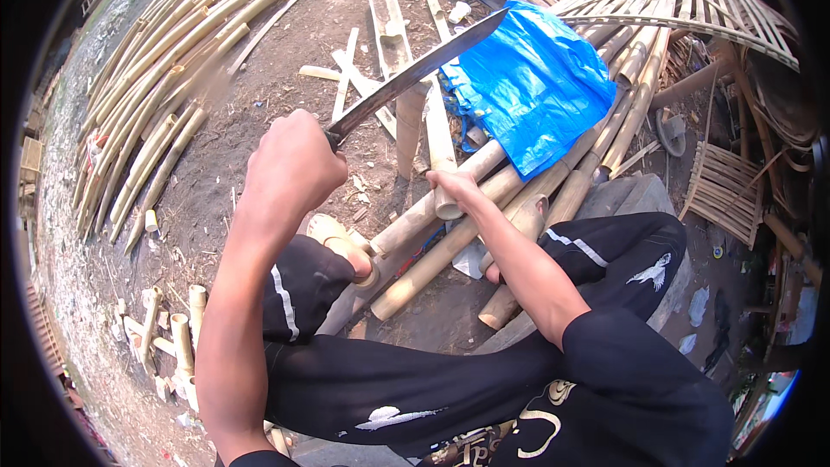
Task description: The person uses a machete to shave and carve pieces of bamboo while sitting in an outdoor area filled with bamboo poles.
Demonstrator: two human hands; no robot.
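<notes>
My left hand [294, 163] is raised in a fist around the handle of a machete [415, 73]. Its long dark blade slants up to the right, the tip over a blue plastic sheet [545, 78]. My right hand [456, 188] grips a short bamboo piece [441, 143] near its lower end. That piece leans upward, its upper end just below the blade in the picture; I cannot tell whether they touch. Beside it stands a thick bamboo stump [409, 134]. Long bamboo poles [432, 264] lie between my feet, partly under the blue sheet.
Many bamboo poles [164, 60] are heaped at the far left. Split bamboo pieces [354, 82] lie ahead on the dirt, and short cut-offs [181, 342] at the near left. Slatted bamboo panels [726, 190] lean at the right, near a loose sandal [670, 132].
</notes>
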